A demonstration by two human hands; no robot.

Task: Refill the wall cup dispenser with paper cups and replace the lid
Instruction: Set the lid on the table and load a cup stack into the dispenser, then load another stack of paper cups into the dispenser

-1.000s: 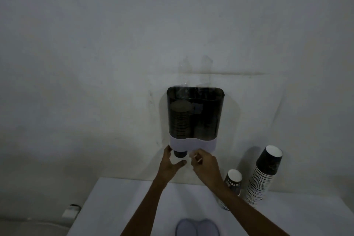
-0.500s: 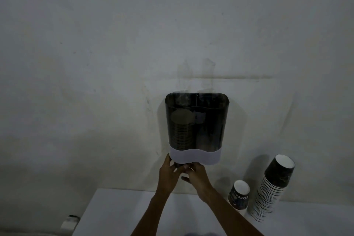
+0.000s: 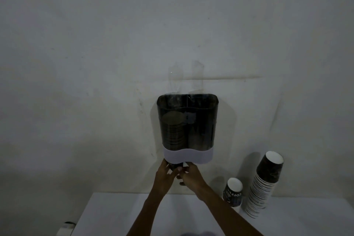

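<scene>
A dark see-through cup dispenser (image 3: 187, 122) with a white base band (image 3: 188, 156) hangs on the wall, its top without a lid. Its left tube holds a stack of dark paper cups (image 3: 172, 132); the right tube looks dark and I cannot tell its contents. The bottom cup (image 3: 174, 165) pokes out under the left tube. My left hand (image 3: 165, 176) and my right hand (image 3: 189, 177) meet right below it, fingers closed around that cup.
A white table (image 3: 118, 214) stands against the wall below. At its right a tall leaning stack of paper cups (image 3: 262, 189) rests near a short stack with a "COFFEE" print (image 3: 232, 192). A pale lid-like object (image 3: 197, 233) shows at the bottom edge.
Both hands rose from just under the dispenser base and closed together on the protruding bottom cup. The camera tilted up a little, so the table and cup stacks sit lower.
</scene>
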